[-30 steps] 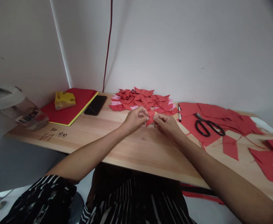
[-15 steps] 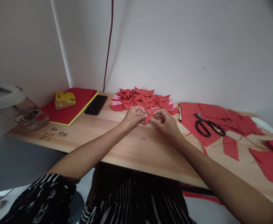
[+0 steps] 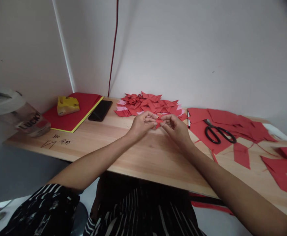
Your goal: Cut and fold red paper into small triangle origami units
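Note:
A small folded piece of red paper (image 3: 158,123) is held up between my two hands, over the middle of the wooden table. My left hand (image 3: 143,124) pinches its left side between thumb and fingers. On its right side, my right hand (image 3: 174,128) grips it with thumb and index finger. The fingers partly cover the paper, so its exact fold is hard to make out. Just behind the hands lies a heap of red and pink folded paper pieces (image 3: 152,103), against the wall.
Black-handled scissors (image 3: 219,132) rest on red paper sheets (image 3: 222,116) at the right, beside a marker pen (image 3: 188,119). Red offcuts (image 3: 242,155) lie nearer the right. Leftward are a phone (image 3: 100,110), a red folder (image 3: 89,101), a yellow packet (image 3: 68,105) and a clear bottle (image 3: 32,123).
My right hand's fingers have shifted their hold on the red paper, and the paper has turned and shows less between the hands. My left hand keeps nearly the same place.

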Motion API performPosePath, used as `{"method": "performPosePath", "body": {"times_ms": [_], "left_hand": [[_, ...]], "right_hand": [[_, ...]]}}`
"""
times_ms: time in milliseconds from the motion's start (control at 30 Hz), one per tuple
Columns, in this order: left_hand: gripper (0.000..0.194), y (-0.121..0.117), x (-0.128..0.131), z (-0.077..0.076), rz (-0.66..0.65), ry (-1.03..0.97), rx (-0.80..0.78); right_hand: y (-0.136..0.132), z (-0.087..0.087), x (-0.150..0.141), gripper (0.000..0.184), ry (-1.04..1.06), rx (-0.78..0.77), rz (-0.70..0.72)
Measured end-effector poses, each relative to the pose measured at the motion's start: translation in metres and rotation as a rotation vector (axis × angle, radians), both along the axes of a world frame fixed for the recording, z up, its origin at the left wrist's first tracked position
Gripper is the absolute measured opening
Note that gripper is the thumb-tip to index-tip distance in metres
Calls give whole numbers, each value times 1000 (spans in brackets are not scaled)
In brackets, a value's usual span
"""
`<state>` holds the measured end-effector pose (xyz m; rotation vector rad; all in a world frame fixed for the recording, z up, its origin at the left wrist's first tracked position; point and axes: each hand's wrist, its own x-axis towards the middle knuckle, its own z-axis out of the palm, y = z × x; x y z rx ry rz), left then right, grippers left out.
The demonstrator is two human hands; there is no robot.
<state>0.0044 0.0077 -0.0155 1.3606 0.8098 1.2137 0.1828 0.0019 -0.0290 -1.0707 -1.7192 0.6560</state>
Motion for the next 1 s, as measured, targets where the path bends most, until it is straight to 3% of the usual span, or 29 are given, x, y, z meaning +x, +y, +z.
{"method": "performPosePath", "body": {"times_ms": [300,667,1000], "left_hand": [[16,-2,2,-1,48,51,156],[17,-4,3,0,66,42,171],[15,-7,3,3,115,79,208]], "right_hand": [[-6,9,-2,15,-80,96,-39],[-6,10,-2,11,-124,156,-41],[-2,6,-2,24,-31,87,-20]]}}
